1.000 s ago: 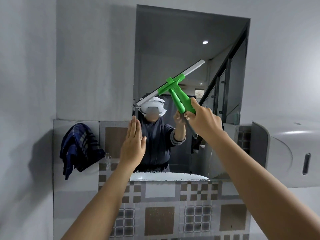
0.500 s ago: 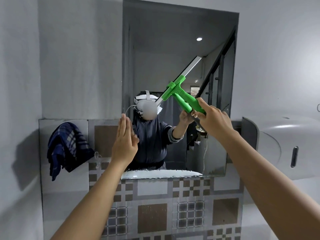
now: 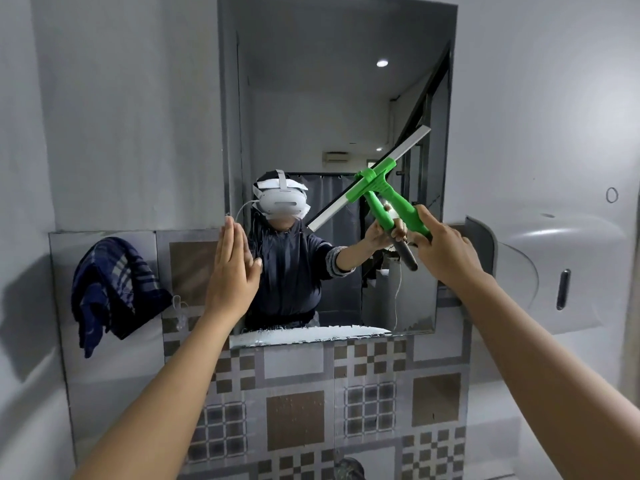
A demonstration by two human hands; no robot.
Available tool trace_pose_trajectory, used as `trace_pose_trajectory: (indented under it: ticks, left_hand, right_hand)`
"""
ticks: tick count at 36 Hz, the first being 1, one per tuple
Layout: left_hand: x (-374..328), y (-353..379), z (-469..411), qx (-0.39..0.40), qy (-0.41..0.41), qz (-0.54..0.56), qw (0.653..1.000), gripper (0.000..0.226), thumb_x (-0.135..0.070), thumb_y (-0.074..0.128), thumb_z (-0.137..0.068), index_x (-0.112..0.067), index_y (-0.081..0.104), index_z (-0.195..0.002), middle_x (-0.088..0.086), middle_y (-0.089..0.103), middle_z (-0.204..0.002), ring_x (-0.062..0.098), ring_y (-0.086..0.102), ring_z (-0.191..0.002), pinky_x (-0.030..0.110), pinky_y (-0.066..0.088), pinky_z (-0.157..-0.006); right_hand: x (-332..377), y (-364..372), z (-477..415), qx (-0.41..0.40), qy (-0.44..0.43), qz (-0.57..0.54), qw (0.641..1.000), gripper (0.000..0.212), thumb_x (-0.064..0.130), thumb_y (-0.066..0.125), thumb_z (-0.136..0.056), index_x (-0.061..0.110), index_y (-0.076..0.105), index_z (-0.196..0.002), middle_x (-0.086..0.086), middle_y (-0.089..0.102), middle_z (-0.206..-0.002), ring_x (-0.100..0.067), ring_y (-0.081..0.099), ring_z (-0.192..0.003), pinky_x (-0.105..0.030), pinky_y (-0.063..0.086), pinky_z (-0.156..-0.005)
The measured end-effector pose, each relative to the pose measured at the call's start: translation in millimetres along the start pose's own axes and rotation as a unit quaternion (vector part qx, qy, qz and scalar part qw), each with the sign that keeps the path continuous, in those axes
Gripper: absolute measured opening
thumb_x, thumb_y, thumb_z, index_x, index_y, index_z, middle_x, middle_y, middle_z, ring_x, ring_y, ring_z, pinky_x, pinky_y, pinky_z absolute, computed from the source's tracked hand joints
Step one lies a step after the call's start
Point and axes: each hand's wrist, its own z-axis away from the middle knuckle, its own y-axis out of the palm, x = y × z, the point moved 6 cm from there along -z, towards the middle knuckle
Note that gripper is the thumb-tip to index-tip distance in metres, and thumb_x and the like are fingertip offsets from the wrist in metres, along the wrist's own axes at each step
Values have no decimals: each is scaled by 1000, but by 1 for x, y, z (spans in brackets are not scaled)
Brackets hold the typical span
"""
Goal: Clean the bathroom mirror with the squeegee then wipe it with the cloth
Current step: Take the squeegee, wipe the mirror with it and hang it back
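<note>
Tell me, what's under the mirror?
Under the mirror are brown and grey patterned tiles. White foam lies along the mirror's bottom edge. Both forearms cover part of the tiles.

Mirror (image 3: 332, 98) on wall; cloth (image 3: 110, 289) hanging left; dispenser (image 3: 561, 271) right; squeegee (image 3: 384, 188) before mirror's right half.

Squeegee (image 3: 388, 199) green, grey blade; cloth (image 3: 110, 289) navy plaid; tiles (image 3: 294, 420) brown-grey checks.
</note>
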Motion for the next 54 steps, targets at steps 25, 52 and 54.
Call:
trace_pose_trajectory:
  ticks: [25,52,54]
  left_hand:
    - [1,-2,2,12,12,-11,1000,82,-18,55,-91,-7,-5,-145,3,-10,-155,14,-9,-142,24,1,-113]
    - [13,-1,12,34,42,13,998,79,-20,54,-92,-8,-2,-147,0,-11,-155,15,-7,-143,34,14,-117]
    - [14,-2,14,39,41,20,998,78,-21,53,-92,-8,-1,-147,1,-10,-156,16,-6,-144,39,15,-117]
  right_hand:
    - [3,56,49,-2,153,-229,961,46,33,40,-96,32,27,-141,-14,62,-92,-25,53,-63,-34,42,-54]
    - [108,87,67,-78,234,-483,840,38,25,44,-98,2,43,-128,-15,61,-109,-20,58,-86,-27,41,-69]
    - [114,91,68,-76,232,-487,838,43,26,44,-98,3,39,-134,-14,60,-113,-20,58,-91,-26,41,-71]
